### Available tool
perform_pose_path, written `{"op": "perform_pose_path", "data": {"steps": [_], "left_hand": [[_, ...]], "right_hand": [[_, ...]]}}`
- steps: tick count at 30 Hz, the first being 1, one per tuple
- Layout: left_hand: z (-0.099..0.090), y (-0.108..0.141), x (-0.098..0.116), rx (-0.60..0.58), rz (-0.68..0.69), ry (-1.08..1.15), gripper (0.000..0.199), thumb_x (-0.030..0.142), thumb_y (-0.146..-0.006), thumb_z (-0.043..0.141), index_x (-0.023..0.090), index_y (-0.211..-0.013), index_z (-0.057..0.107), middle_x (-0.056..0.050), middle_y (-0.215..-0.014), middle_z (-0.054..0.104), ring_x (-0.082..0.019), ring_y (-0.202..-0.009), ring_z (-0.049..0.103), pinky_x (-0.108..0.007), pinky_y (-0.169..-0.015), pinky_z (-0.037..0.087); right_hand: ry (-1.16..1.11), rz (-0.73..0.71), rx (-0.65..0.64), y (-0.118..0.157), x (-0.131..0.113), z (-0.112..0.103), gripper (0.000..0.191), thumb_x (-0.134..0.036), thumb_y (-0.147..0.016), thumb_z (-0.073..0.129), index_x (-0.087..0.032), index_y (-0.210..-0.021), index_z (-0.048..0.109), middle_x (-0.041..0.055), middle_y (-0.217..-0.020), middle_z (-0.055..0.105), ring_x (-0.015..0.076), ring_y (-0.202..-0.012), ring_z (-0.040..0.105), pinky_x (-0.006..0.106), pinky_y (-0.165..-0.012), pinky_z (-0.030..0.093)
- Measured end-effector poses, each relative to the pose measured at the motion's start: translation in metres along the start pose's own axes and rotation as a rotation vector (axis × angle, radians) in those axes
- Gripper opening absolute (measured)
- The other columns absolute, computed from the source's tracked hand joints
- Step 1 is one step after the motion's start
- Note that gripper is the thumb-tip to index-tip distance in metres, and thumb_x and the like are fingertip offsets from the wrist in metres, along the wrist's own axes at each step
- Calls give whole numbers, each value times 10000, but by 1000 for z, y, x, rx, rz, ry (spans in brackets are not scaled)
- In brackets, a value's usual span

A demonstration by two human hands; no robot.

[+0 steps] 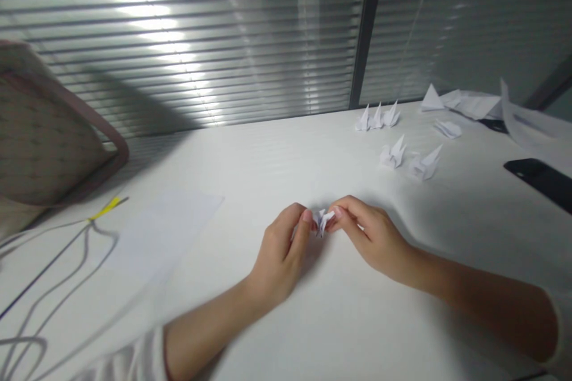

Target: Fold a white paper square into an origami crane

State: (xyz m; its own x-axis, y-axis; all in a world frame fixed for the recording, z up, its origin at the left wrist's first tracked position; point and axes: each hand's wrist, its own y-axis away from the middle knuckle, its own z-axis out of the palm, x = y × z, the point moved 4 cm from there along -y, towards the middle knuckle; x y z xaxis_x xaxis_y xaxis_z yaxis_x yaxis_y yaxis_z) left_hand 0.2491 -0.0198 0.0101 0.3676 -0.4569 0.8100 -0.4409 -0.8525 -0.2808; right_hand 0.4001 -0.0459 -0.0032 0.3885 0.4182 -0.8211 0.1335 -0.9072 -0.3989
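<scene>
A small folded white paper crane (322,222) is held between my two hands over the middle of the white table (268,161). My left hand (283,253) pinches its left side between thumb and fingers. On the other side, my right hand (373,235) grips the paper with thumb and forefinger. The fingertips hide part of the folds. Beyond my right hand stand two folded paper cranes (393,153), and behind them a row of three smaller-looking paper cranes (378,117).
At the right lie a black phone (543,181), a folded paper piece (447,128) and loose paper sheets (478,104). A flat white sheet (165,232), grey cables (84,262) with a yellow tie (106,208) and a bag (49,131) occupy the left. Window blinds (201,41) border the back.
</scene>
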Motion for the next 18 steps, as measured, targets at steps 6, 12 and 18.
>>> {"op": "perform_pose_path", "data": {"steps": [6,12,18], "left_hand": [[-2,1,0,92,34,-26,267,272,-978,350,199,-797,531,16,-722,563,-128,-693,517,-241,-655,381],[1,2,-1,32,51,-50,228,278,-953,417,186,-801,560,-6,-727,583,-136,-673,527,-241,-598,387],[5,2,1,-3,77,-42,195,284,-920,472,174,-791,570,-32,-751,589,-149,-680,535,-257,-616,413]], "right_hand": [[-124,96,84,-4,12,-1,145,-296,-954,431,-208,-863,501,25,-789,683,148,-766,684,255,-691,537],[135,38,59,-3,5,-6,137,-298,-940,438,-211,-854,497,11,-738,639,147,-680,659,240,-591,498],[472,-196,70,-3,-12,-4,122,-265,-902,472,-198,-804,498,37,-716,647,175,-645,652,276,-589,454]]}}
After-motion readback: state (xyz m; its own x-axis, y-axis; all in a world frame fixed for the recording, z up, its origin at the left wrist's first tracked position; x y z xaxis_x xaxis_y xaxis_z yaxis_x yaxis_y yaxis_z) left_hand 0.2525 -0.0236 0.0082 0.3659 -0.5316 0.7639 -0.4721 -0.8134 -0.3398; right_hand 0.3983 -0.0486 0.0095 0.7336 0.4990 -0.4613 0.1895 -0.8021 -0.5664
